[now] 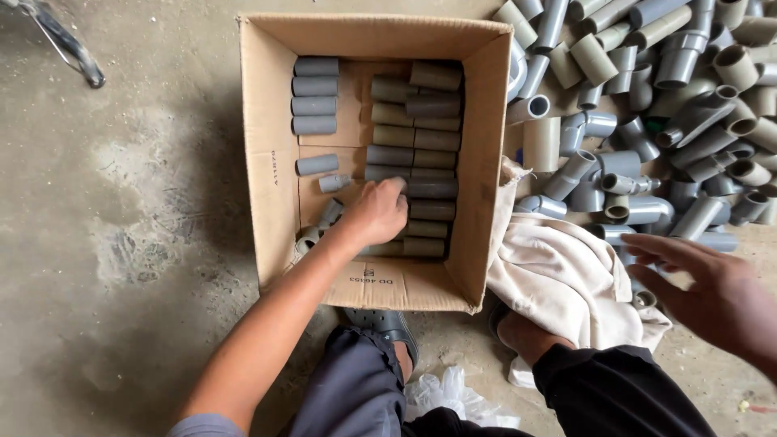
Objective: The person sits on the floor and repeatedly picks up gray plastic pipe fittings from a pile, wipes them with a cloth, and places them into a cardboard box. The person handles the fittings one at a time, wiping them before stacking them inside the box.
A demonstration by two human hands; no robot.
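An open cardboard box [267,162] sits on the floor in front of me, with several grey and olive pipe sleeves [421,137] lined up in rows inside. My left hand [376,212] is down in the box, fingers curled on the sleeves near the middle row; whether it grips one is hidden. My right hand [712,295] hovers with spread fingers and nothing in it at the near edge of a big pile of grey pipe fittings [647,121] to the right of the box.
A cream cloth [558,275] lies between the box and the pile, over my right knee. A crumpled white plastic bag [453,396] sits by my legs. Concrete floor [121,243] spreads to the left, with a metal rod [65,44] at top left.
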